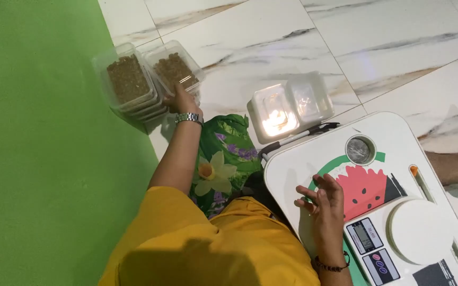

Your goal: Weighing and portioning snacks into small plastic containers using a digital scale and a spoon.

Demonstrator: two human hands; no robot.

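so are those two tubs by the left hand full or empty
Full: both clear tubs show brown contents up near their rims, beside the left hand.

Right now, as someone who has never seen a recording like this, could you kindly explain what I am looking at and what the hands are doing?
This is one picture from a camera worn on a person's head, looking down at their own bare hands; there is no machine. The left hand, with a wristwatch, reaches to clear plastic containers of brown granules stacked on the marble floor. The right hand hovers open, holding nothing, over a small white folding table with a watermelon picture. A white kitchen scale stands on that table. Empty clear containers lie on the floor beyond it.
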